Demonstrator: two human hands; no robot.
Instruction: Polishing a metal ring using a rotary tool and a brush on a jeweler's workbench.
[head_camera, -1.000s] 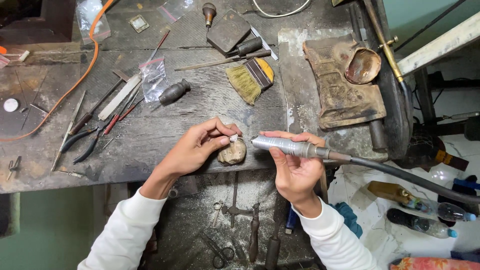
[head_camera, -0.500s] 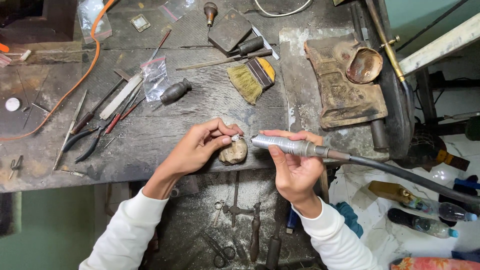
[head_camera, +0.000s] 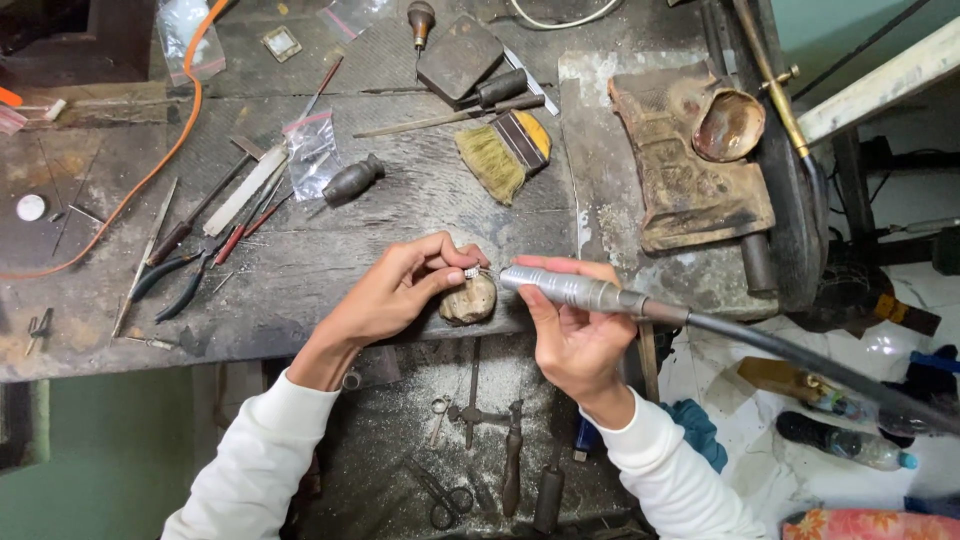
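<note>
From the left, I see my left hand with its fingers pinching a small silvery piece over the worn wooden peg at the front edge of the counter. Just right of it, my right hand has its fingers closed around the metal rotary handpiece. The tool's long axis runs left-right, tip pointing at the piece and nearly touching it.

— What is the small metal piece like?
— It is tiny and silver, pinched at the fingertips, resting on the top of a worn, rounded wooden peg.
— And the handpiece?
— A grey metal cylinder, lying almost level; its tip touches the small piece, and a black hose leaves its rear end.
</note>
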